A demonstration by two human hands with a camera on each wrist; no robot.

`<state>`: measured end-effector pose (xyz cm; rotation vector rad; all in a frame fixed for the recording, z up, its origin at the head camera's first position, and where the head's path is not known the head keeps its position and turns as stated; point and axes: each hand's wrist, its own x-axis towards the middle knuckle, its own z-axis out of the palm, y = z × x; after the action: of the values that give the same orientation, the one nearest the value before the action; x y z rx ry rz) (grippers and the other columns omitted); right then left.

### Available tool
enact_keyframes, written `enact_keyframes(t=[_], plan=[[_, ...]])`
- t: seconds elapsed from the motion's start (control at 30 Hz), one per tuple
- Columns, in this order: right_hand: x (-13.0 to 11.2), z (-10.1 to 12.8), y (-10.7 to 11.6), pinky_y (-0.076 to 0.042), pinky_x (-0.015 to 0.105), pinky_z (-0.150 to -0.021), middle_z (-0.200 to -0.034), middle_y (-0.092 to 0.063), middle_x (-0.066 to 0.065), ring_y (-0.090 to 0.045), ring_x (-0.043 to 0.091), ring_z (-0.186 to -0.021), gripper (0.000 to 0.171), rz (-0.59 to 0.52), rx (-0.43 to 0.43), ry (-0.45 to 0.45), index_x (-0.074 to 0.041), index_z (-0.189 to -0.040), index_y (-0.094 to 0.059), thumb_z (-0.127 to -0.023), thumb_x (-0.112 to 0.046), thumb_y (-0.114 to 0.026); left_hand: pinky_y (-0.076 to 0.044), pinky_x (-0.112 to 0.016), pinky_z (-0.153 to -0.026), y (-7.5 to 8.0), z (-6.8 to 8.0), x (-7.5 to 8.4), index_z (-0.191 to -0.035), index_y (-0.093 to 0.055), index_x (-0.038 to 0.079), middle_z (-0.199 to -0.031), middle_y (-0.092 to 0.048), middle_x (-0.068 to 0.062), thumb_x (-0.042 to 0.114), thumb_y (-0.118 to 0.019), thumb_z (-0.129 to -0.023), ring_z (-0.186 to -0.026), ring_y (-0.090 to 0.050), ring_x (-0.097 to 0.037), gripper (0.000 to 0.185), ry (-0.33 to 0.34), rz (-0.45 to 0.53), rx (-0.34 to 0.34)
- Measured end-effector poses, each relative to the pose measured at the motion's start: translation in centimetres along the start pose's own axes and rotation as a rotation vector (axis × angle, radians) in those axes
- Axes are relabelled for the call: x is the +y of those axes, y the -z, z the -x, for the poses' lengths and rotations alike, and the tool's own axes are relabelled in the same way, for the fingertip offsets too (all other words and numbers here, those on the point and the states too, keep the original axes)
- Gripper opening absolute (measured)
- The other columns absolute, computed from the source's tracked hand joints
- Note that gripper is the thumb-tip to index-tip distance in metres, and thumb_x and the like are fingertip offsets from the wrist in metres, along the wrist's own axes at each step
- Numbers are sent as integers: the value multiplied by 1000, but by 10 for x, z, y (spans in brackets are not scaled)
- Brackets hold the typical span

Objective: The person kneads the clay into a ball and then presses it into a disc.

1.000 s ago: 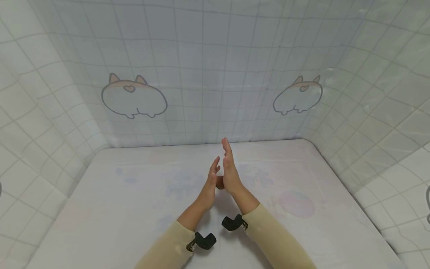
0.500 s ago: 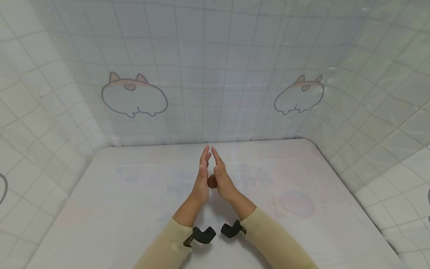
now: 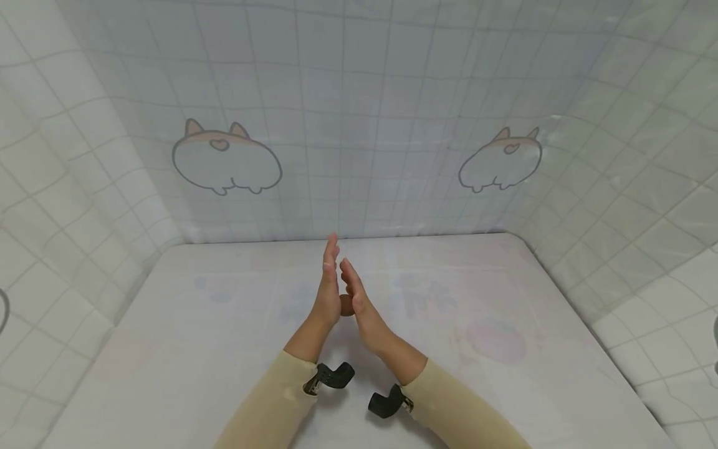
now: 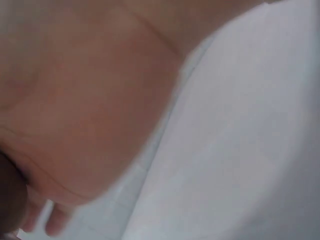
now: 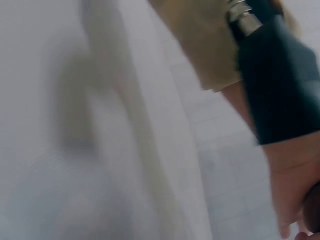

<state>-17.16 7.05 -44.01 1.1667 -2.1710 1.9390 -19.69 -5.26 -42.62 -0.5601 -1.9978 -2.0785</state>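
Observation:
A small brown ball (image 3: pixel 347 305) sits between my two palms, above the white table. My left hand (image 3: pixel 326 296) presses it from the left, fingers straight and pointing away from me. From the other side my right hand (image 3: pixel 367 318) presses with its palm, fingers extended and leaning left. The left fingertips reach farther forward than the right ones. In the left wrist view the left palm (image 4: pixel 95 100) fills much of the picture, with part of the ball (image 4: pixel 10 197) at the lower left edge. The right wrist view catches the ball (image 5: pixel 313 210) at its right edge.
The white table (image 3: pixel 185 349) has faint printed shapes. Behind it rises a grid-patterned wall covering (image 3: pixel 359 174) with two cartoon animal drawings, and similar coverings flank both sides. Black wrist cameras (image 3: pixel 336 376) stick out from the cream sleeves (image 3: pixel 269 399).
The palms have slid against each other: the left hand has gone forward and the right back toward me. The ball and both hands have shifted left, the ball staying between the palms.

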Motion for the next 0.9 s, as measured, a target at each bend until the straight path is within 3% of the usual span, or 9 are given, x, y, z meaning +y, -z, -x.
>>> enact_keyframes(t=[0.17, 0.33, 0.47, 0.6, 0.9], plan=[[-12, -3, 5, -7, 61, -118, -167, -5, 13, -7, 32, -152, 87, -94, 71, 47, -13, -162, 2, -99, -72, -12, -5, -71, -111, -2, 4, -9, -162, -7, 32, -166, -10, -8, 82, -10, -92, -152, -9, -30, 86, 91, -33, -31], [-21, -8, 13, -9, 59, -118, -166, -12, 16, -10, 30, -152, 84, -47, 165, 84, -13, -162, 0, -101, -70, -13, -7, -72, -111, -8, 10, -19, -162, -3, 30, -166, -8, -7, 76, -5, -95, -152, -9, -29, 81, 114, -92, -87], [-22, -13, 19, -9, 60, -117, -167, -12, 11, -11, 27, -153, 80, -24, 226, 52, -17, -162, -1, -102, -69, -12, -10, -73, -111, -15, 15, -21, -162, 5, 22, -167, 0, -8, 74, -6, -96, -152, -8, -30, 84, 68, -104, -126], [-20, -18, 23, -8, 63, -116, -167, -13, 2, -11, 22, -152, 79, -37, 257, 0, -24, -163, -3, -100, -71, -13, -9, -72, -111, -19, 19, -18, -161, 7, 18, -167, 3, -7, 72, -6, -98, -152, -9, -36, 85, 7, -73, -119], [-5, -27, 31, -9, 62, -116, -168, -8, 2, -6, 22, -152, 90, -15, 249, -46, -25, -162, -2, -93, -81, -17, -5, -62, -116, -26, 24, -7, -161, 7, 13, -167, 6, -11, 73, -7, -97, -151, -9, -38, 89, -87, 42, -141]])
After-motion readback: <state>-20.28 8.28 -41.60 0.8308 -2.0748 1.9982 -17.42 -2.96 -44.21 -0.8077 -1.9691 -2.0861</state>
